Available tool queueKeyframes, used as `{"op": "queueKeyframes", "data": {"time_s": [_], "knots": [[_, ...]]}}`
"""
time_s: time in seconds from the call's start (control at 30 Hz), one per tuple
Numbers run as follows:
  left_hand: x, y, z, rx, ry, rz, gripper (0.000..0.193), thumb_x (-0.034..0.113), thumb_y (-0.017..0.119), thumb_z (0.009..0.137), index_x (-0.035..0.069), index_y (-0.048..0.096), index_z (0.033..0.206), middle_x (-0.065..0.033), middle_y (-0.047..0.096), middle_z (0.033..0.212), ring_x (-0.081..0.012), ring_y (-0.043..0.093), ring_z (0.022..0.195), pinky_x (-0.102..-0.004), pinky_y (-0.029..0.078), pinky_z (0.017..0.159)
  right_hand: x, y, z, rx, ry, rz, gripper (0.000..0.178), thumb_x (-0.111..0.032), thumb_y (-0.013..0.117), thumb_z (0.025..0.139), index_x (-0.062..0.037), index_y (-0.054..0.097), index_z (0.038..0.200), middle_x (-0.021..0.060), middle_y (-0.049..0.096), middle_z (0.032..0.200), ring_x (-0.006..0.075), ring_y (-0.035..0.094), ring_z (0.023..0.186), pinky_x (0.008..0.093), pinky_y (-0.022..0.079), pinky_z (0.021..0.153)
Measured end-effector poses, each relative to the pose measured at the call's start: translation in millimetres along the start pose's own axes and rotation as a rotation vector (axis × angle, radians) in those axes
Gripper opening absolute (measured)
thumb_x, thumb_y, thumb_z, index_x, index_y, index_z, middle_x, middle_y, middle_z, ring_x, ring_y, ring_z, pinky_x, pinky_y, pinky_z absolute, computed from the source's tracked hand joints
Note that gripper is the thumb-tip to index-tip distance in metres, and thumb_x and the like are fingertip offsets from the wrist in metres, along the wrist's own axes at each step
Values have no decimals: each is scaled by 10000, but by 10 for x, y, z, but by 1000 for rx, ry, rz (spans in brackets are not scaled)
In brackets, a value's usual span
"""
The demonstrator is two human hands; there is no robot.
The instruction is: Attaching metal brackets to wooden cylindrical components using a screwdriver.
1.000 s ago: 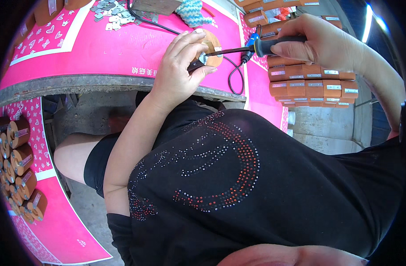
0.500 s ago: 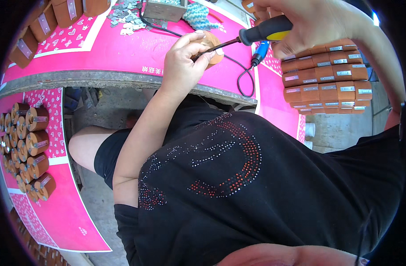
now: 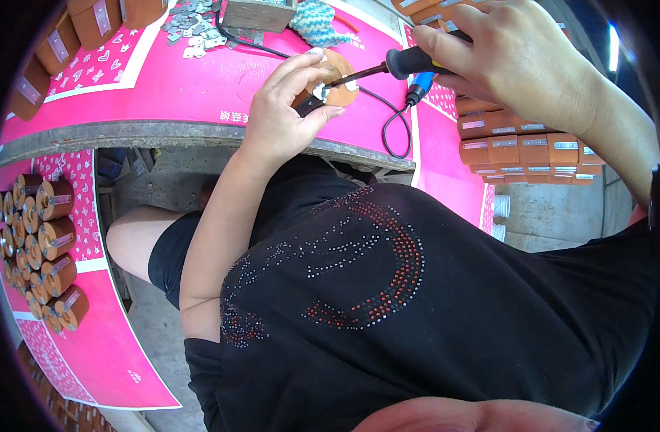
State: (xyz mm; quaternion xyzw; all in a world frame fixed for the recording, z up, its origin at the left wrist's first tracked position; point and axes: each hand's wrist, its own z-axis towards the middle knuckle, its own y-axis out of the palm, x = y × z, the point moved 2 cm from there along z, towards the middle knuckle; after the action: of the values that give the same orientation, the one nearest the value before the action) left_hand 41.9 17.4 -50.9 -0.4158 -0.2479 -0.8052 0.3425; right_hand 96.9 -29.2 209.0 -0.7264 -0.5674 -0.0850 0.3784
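My left hand (image 3: 276, 108) steadies a round brown wooden block (image 3: 342, 65) on the pink table, fingers over its far side and thumb at the near side. At the block's left part sits a small shiny metal piece (image 3: 320, 91), with a dark part below it by my thumb. My right hand (image 3: 521, 61) is closed round the black and yellow handle of a screwdriver (image 3: 406, 63). Its thin shaft slants down to the left, and the tip meets the block at or near the metal piece. The exact contact is too small to tell.
Loose flat metal plates (image 3: 194, 27) lie at the back left, beside a grey box (image 3: 259, 14) and a blue-white knitted cloth (image 3: 315, 23). A black cable with a blue connector (image 3: 419, 88) loops at right. Brown blocks with metal strips stand stacked right (image 3: 521, 147) and left (image 3: 56, 219).
My right hand has turned and wrapped over the screwdriver handle, hiding most of its yellow part. My left thumb has moved down, uncovering the metal piece and the dark part.
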Motion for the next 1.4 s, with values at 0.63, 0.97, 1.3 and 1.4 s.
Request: {"op": "queueKeyframes", "data": {"time_s": [0.63, 0.97, 1.3, 1.4], "knots": [[39, -35, 1, -8, 131, 169, 364, 89, 792, 623, -12, 619, 927, -148, 572, 1190, -268, 576, 1078, -325, 501, 848, 53, -133, 107, -356, 367, 515, 306, -315, 573, 839, -17, 595, 775, 169, 594, 637, 336, 616, 651, 415, 498, 591], [42, 19, -28, -31, 53, 144, 351, 30, 777, 642, 8, 625, 958, -142, 549, 1237, -240, 531, 1134, -334, 440, 928, 133, 212, -201, -152, 549, 848, 384, -381, 575, 852, 0, 625, 833, 121, 595, 634, 259, 591, 618, 361, 465, 570], [117, -47, 11, -68, 40, 356, 363, 116, 756, 694, 53, 660, 1039, -134, 574, 1199, -259, 553, 1108, -347, 432, 943, 280, 844, -508, 85, 493, 1241, 414, -410, 577, 853, 1, 626, 843, 79, 584, 626, 206, 561, 586, 332, 441, 542], [231, -252, 48, -167, -46, 409, 330, 117, 757, 692, 55, 675, 1006, -121, 591, 1176, -250, 562, 1092, -345, 437, 937, 92, 778, -720, 360, 556, 1263, 429, -442, 592, 844, -16, 640, 854, 21, 555, 635, 129, 490, 576, 293, 395, 512]]}}
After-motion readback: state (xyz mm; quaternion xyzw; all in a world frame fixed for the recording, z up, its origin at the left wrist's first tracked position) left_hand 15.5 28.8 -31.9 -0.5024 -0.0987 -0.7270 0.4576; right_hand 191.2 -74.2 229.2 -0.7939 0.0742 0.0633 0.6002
